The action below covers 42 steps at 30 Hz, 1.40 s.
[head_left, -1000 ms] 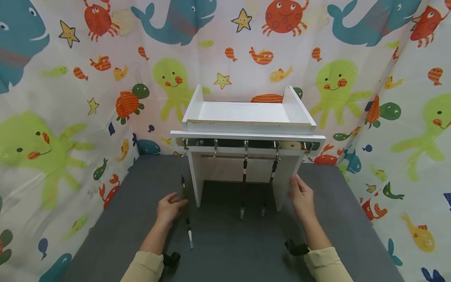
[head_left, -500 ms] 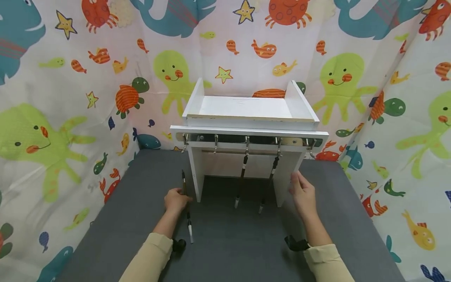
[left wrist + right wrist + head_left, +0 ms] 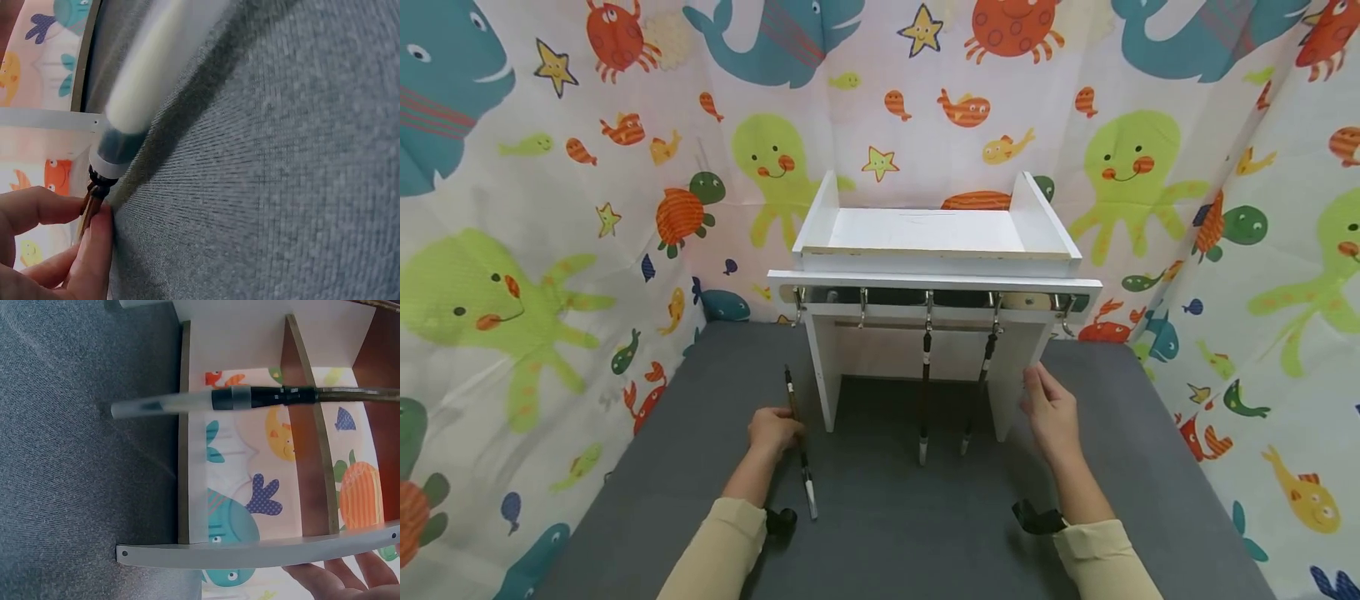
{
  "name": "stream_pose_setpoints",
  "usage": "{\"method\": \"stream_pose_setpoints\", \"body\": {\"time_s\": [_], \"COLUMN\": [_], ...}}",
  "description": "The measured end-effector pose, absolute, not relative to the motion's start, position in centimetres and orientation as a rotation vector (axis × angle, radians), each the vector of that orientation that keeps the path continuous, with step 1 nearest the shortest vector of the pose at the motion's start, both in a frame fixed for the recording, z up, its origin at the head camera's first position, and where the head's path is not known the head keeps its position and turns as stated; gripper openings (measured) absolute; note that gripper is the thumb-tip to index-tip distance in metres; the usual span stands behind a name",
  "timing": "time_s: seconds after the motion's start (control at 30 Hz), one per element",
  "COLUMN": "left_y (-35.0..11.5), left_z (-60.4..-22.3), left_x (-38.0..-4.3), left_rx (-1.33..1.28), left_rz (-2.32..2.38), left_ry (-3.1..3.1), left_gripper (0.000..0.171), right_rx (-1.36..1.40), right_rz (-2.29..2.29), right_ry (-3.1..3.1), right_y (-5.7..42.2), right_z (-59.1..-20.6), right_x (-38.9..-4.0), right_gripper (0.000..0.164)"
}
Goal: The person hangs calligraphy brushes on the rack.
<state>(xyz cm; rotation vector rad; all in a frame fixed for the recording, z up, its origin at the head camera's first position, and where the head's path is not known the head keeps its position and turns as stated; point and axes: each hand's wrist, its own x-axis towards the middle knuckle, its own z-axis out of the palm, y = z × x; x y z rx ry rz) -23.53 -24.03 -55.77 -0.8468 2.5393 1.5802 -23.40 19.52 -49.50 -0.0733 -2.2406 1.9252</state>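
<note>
In the head view, my left hand (image 3: 775, 431) pinches a capped calligraphy brush (image 3: 810, 492) to the left of a small white shelf stand (image 3: 925, 230). The left wrist view has its thumb and fingers on the dark handle below the whitish translucent cap (image 3: 134, 94). Whether the brush touches the grey cloth cannot be told. My right hand (image 3: 1051, 410) holds the edge of the stand's right side panel (image 3: 1009, 387); its fingertips are partly hidden. From the hook rail hang two similar brushes, a middle one (image 3: 925, 392) and a right one (image 3: 980, 385), caps downward.
Several metal hooks line the stand's front rail; the hook (image 3: 799, 305) at the far left and the one (image 3: 862, 307) beside it bear nothing. Grey cloth (image 3: 895, 542) covers the table. A sea-animal curtain (image 3: 647, 150) encloses the back and sides.
My left hand has moved right and forward onto the loose brush and now pinches it. The hanging brushes swung left, then back. My right hand stays on the panel.
</note>
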Motion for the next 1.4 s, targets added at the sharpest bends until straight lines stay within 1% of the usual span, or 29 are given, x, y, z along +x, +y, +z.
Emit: {"method": "stream_pose_setpoints", "body": {"time_s": [0.1,0.23,0.43,0.77,0.93,1.17,1.4], "left_y": [-24.2,-24.8,-24.9,-24.9,-24.9,-24.2,-23.1], "left_z": [-56.1,-56.2,-55.1,-53.6,-52.6,-50.7,-48.8], "left_x": [-23.5,-22.9,-22.4,-21.5,-20.2,-17.7,-16.2], "left_rx": [-0.838,-0.776,-0.682,-0.522,-0.394,-0.263,-0.036], "left_rz": [1.641,1.802,1.959,2.209,2.288,2.350,2.471], "left_ry": [2.470,2.311,2.179,2.126,2.165,2.304,2.382], "left_gripper": [0.050,0.055,0.056,0.045,0.044,0.042,0.042], "right_rx": [-0.079,-0.084,-0.095,-0.149,-0.131,-0.105,-0.124], "right_rz": [1.907,1.913,1.960,1.956,1.947,1.936,1.941], "right_ry": [-2.254,-2.250,-2.211,-2.262,-2.242,-2.254,-2.274], "right_y": [19.7,19.8,20.1,20.2,20.1,20.2,20.2], "right_z": [-49.6,-49.7,-49.4,-49.3,-49.7,-50.2,-49.7], "right_x": [-23.3,-23.4,-23.5,-23.6,-23.7,-23.4,-23.5], "right_gripper": [0.067,0.066,0.064,0.070,0.072,0.071,0.076]}}
